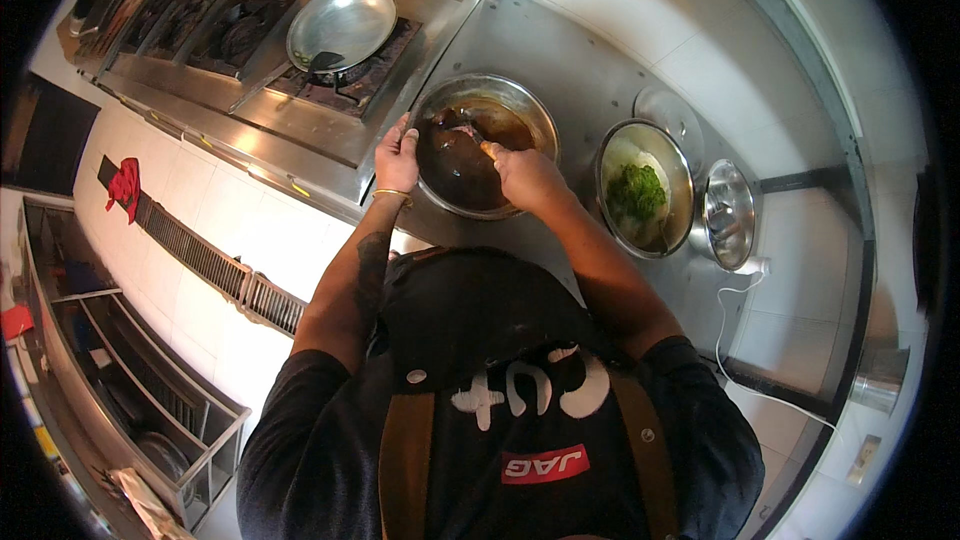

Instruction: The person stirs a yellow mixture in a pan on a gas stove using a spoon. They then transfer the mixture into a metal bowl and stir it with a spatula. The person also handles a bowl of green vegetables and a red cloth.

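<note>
A wide stainless-steel bowl (541, 116) on the steel counter holds dark brown liquid (480, 176) with a glossy surface. At its left rim is my left hand (397, 159), thumb by the edge and fingers along the outside wall. My right hand (529, 178) reaches over the opposite rim. It grips the orange-brown handle of a utensil (489, 148), whose working end dips into the liquid; its exact kind is unclear. Right of my right forearm stands a second steel bowl (681, 157) with chopped green leaves (636, 191) over a pale food.
A frying pan (341, 22) containing a dark spatula (327, 60) sits on the gas range (360, 97), left of the counter. A smaller steel bowl (739, 214), a clear lid (671, 109) and a white cable (721, 330) are at right. A floor drain grate (195, 240) runs behind left.
</note>
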`<state>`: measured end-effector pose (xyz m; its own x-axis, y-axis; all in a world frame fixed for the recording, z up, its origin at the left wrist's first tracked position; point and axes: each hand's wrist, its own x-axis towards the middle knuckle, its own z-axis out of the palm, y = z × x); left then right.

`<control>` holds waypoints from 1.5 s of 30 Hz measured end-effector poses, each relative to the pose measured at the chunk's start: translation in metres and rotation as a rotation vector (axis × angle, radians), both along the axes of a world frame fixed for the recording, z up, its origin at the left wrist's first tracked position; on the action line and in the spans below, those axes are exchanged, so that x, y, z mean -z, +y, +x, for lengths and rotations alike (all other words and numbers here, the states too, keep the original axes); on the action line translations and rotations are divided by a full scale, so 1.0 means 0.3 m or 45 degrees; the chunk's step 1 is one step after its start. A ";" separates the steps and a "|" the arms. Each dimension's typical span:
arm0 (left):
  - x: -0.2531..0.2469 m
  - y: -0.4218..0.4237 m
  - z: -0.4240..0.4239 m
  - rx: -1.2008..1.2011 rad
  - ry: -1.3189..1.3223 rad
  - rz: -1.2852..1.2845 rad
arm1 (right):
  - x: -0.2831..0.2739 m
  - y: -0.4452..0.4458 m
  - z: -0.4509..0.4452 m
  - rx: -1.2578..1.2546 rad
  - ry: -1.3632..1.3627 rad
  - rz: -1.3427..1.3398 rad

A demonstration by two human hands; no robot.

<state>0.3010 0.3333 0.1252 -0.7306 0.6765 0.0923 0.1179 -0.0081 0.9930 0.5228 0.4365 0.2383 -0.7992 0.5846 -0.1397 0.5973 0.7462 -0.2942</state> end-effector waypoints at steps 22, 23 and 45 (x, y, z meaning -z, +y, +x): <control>-0.055 -0.012 0.023 0.056 -0.114 0.142 | -0.425 -0.084 0.280 -0.195 -0.548 -0.099; -0.057 -0.012 0.026 0.048 -0.106 0.135 | -0.401 -0.075 0.286 -0.236 -0.518 -0.111; -0.061 -0.009 0.028 0.051 -0.081 0.110 | 0.015 -0.123 0.064 0.005 0.117 -0.046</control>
<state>0.3094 0.3306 0.1435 -0.7096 0.6966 0.1057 0.0527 -0.0970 0.9939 0.5421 0.3994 0.2337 -0.8073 0.5836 -0.0870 0.5693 0.7317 -0.3748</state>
